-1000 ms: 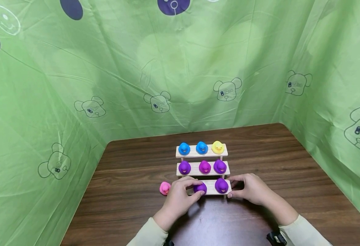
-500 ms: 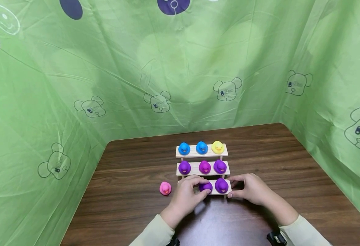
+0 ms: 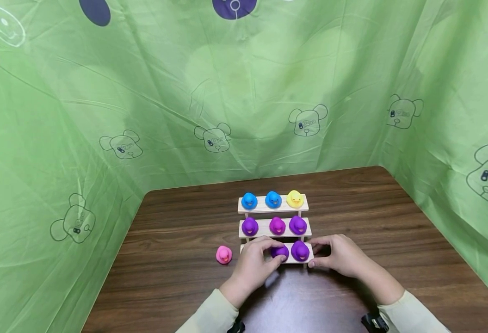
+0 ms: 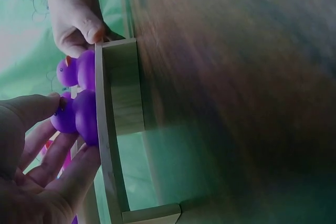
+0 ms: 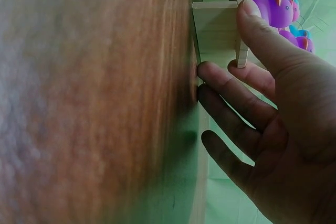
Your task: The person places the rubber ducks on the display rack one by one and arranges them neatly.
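Observation:
A three-tier wooden display shelf (image 3: 264, 245) stands on the table. On its bottom step my left hand (image 3: 254, 262) pinches a purple rubber duck (image 3: 280, 252) between thumb and fingers; the left wrist view shows this duck (image 4: 86, 116) sitting on the board. Just right of it sits another purple duck (image 3: 300, 251). My right hand (image 3: 339, 255) holds the right end of the bottom step, the thumb (image 5: 252, 11) in front and the index finger behind. My left hand partly hides the left part of that step.
A pink duck (image 3: 224, 255) stands on the brown table (image 3: 177, 231), left of my left hand. The middle step bears two purple ducks and a magenta duck (image 3: 277, 225). Two blue ducks and a yellow duck (image 3: 295, 199) line the top step. Green cloth (image 3: 260, 92) surrounds the table.
My left hand has moved right along the bottom step with the purple duck, bringing it nearer the other purple duck. My right hand has stayed at the shelf's end.

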Tool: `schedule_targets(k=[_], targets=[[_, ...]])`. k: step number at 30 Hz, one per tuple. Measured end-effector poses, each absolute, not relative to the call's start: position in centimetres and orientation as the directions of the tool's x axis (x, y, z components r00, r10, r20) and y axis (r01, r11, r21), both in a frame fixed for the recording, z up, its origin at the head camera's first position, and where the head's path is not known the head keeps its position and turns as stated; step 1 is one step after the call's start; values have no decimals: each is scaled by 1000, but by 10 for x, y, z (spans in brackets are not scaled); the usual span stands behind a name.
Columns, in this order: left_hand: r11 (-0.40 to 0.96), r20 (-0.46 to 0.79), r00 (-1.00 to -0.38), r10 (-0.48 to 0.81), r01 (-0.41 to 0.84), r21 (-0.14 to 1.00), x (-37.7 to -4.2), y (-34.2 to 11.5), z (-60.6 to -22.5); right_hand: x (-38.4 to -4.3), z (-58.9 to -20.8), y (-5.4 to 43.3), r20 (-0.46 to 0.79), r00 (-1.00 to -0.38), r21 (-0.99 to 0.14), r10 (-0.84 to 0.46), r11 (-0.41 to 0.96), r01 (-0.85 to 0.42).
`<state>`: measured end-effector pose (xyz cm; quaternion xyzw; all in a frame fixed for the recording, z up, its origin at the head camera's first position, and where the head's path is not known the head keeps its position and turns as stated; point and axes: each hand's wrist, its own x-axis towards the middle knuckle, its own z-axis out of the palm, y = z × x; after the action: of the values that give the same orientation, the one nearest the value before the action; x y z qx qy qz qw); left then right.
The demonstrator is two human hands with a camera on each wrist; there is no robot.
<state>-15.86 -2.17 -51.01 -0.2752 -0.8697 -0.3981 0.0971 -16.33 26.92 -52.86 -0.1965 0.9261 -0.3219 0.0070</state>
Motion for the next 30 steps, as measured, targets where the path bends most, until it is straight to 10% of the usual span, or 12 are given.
schedule_targets(k=[30], targets=[[516, 395, -830, 393, 555, 653, -160, -23, -510, -164, -529, 269, 109, -924, -603, -366, 715, -355]])
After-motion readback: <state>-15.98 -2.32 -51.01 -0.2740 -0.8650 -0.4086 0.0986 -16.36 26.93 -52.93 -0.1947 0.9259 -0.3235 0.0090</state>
